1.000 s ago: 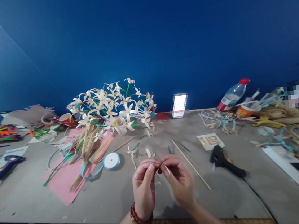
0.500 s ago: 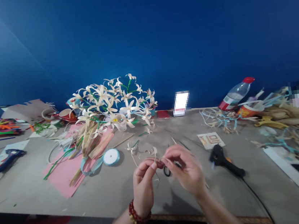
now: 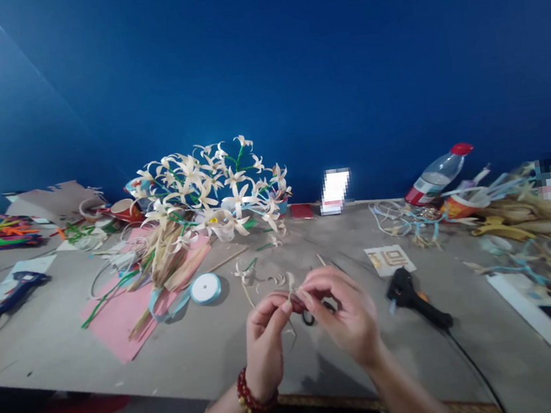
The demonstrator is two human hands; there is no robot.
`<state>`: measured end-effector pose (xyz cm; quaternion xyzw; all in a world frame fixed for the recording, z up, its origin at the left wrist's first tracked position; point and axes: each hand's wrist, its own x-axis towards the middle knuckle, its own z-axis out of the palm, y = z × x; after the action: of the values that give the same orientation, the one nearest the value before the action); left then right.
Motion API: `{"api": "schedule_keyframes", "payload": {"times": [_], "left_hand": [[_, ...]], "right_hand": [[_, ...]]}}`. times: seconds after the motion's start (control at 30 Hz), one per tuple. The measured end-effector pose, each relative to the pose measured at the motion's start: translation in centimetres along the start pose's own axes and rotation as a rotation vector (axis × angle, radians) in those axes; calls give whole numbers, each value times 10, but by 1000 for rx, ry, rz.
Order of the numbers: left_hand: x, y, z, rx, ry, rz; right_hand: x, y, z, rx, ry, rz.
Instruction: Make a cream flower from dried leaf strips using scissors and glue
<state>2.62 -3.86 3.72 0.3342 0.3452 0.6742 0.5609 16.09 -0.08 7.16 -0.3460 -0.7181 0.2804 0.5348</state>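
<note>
Both hands meet above the middle of the table, pinching a thin pale strip (image 3: 291, 281), which looks like dried husk. My left hand (image 3: 265, 335) grips it between thumb and forefinger, and a red beaded bracelet circles that wrist. From the other side, my right hand (image 3: 348, 315) pinches the same piece, its fingertips nearly touching the left ones. The strip's upper end curls up above the fingers; the part within the grip is hidden. Behind the right fingers, a pair of scissors (image 3: 308, 317) shows only its black handle. Small curled pale petals (image 3: 277, 279) lie just beyond.
White handmade flowers (image 3: 212, 181) stand at the back. Left are a ribbon spool (image 3: 206, 288), pink paper (image 3: 114, 327) and a blue glue gun (image 3: 21, 291). Right are a black glue gun (image 3: 415, 300) with its cord, a tilted bottle (image 3: 437, 176) and a white board (image 3: 546, 327).
The hands stay nearly in place, still pinching the strip; the strip's upper end sits slightly further right. The view has shifted very slightly.
</note>
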Motion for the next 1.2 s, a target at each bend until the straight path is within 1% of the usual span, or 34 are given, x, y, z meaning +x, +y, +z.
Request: {"api": "schedule_keyframes", "payload": {"times": [0.2, 0.33, 0.53, 0.7, 0.97, 1.2], "left_hand": [[-1, 1, 0, 17, 14, -4], [-2, 2, 0, 52, 27, -16], [-2, 2, -1, 19, 1, -21], [-2, 1, -1, 19, 1, -27], [-2, 2, -1, 42, 39, -42], [-1, 2, -1, 19, 45, -55]], "right_hand": [[0, -2, 1, -53, 3, -48], [-1, -2, 0, -61, -8, -46], [0, -2, -2, -106, -35, -75], [1, -2, -4, -142, -52, -103], [3, -4, -3, -171, -59, -132], [1, -2, -2, -155, -58, -112]]}}
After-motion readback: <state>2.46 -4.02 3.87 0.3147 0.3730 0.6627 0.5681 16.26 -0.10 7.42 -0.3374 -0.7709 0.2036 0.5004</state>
